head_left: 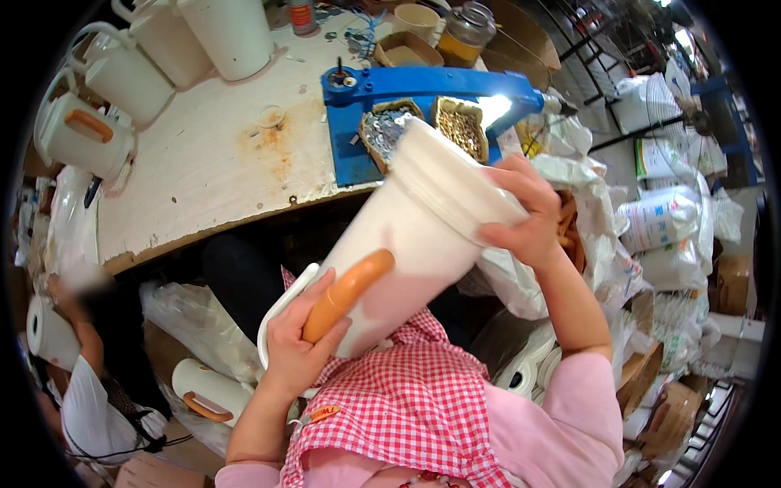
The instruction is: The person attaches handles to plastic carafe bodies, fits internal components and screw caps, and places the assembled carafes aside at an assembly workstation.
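Red-and-white checked apron (399,398) fabric lies nearest the camera in the head view, over a pink top (553,407). Just beyond it, a large white vessel (407,220) is held tilted above the lap, its wide banded end pointing up toward the tabletop (195,187) and overlapping the front edge from this viewpoint. The left hand (301,337) is closed around the orange handle (348,294) on the vessel's side, low down near a white strip (281,313). The right hand (527,211) clasps the banded end at its right side, with the thumb on the outer wall.

Near the tabletop's right edge sits a blue metal fixture (431,84) with a bright light; beside its long arm are a tray of silver pieces (386,130) and a tray of brass-coloured pieces (460,128). A jar with yellow contents (465,34) stands behind, near the far right corner. Four more white vessels (228,41) line the left edge toward the far left corner. Below the front edge, at the left, another white vessel with an orange handle (213,390) lies on its side, near a co-worker's white sleeve (89,407).
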`<state>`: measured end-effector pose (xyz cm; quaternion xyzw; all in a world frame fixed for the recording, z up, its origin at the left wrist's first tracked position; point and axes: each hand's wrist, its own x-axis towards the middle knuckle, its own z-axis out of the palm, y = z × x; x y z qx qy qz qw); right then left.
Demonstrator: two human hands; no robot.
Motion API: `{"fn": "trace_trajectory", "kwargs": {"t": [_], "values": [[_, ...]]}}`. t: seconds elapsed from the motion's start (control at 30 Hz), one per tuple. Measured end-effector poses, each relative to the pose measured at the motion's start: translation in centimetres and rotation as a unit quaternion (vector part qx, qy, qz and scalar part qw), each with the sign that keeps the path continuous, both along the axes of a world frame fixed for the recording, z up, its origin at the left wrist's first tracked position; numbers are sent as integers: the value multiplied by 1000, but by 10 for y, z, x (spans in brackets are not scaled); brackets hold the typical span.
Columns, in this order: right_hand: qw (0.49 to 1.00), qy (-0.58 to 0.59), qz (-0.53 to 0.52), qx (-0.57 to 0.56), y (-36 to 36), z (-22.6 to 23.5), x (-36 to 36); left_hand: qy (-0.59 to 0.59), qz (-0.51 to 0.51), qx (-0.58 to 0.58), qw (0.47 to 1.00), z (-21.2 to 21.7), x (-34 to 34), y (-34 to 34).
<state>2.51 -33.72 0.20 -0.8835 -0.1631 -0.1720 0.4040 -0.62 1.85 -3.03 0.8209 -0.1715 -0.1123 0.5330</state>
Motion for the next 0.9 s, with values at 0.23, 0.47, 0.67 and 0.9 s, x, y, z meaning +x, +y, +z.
{"fn": "trace_trajectory", "kwargs": {"t": [0.23, 0.47, 0.67, 0.9], "values": [[998, 37, -29, 40, 2, -6, -18, -31, -16, -19, 999, -1, -4, 3], [999, 40, -9, -23, -2, 5, -23, -27, -38, -9, 999, -8, -7, 8], [997, 73, -23, 1, 13, -5, -21, -14, -52, -2, 999, -10, -15, 5], [994, 102, -36, 17, 38, -3, 1, -57, -41, 34, 997, -13, -26, -7]]}}
